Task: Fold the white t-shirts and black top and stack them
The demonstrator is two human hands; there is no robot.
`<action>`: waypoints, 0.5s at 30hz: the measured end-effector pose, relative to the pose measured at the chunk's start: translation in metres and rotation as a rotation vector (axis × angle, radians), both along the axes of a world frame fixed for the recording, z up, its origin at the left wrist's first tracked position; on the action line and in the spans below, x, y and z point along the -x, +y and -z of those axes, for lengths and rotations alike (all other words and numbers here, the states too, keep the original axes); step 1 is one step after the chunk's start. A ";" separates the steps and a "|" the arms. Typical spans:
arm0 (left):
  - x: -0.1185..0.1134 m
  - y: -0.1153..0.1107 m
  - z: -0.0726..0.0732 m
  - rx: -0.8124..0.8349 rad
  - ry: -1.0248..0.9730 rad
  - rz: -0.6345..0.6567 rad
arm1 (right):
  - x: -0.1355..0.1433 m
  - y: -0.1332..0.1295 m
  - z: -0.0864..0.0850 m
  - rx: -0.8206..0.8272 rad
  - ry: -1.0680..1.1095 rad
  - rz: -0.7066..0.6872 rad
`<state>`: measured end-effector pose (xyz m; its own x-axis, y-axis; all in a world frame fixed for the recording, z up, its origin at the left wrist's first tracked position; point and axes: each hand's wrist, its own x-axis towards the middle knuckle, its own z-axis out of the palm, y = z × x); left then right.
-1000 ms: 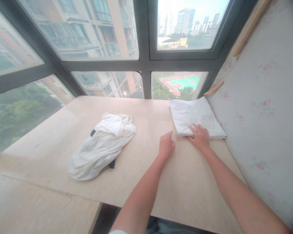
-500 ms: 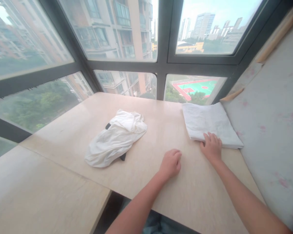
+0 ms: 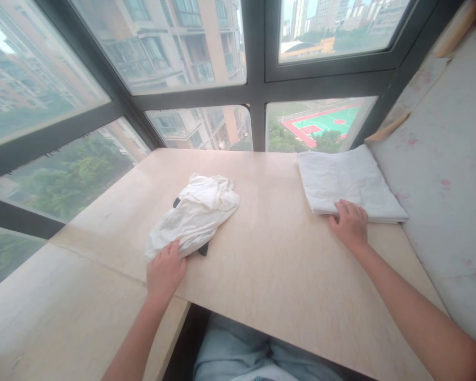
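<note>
A crumpled white cloth garment (image 3: 194,209), with small black parts showing at its edges, lies on the left half of the tabletop. My left hand (image 3: 166,270) rests on its near end, fingers laid over the fabric and thumb out to the side. To the right sits a folded white cloth (image 3: 337,177), flat and layered, close to the wall. At its near edge is my right hand (image 3: 351,225), its fingers lying on the top layer and the thumb by the edge. Neither cloth is lifted.
The pale tabletop (image 3: 262,254) ends at dark-framed windows (image 3: 256,95) at the back and left. A flower-patterned wall (image 3: 452,185) bounds the right side. A second board (image 3: 63,301) adjoins at the left, with a gap by my legs.
My left hand has moved left from the bare middle of the table onto the crumpled garment, its fingers extending. My right hand stays at the folded cloth. The view has tilted down slightly.
</note>
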<state>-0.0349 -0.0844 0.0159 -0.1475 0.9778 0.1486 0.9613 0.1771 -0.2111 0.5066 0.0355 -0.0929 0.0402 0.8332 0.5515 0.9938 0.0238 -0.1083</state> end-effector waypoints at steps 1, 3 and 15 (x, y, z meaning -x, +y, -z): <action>0.004 0.000 -0.004 0.043 0.015 -0.034 | 0.000 0.000 0.000 0.001 0.003 -0.001; 0.009 0.006 -0.018 0.100 -0.011 -0.112 | 0.001 -0.001 -0.001 0.003 0.005 -0.001; 0.014 0.035 -0.047 0.386 -0.247 -0.055 | 0.003 0.001 -0.004 0.008 -0.005 -0.009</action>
<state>-0.0493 -0.0493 0.0633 -0.1854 0.9444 -0.2715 0.9826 0.1822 -0.0372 0.5031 0.0362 -0.0884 0.0299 0.8379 0.5450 0.9942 0.0316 -0.1032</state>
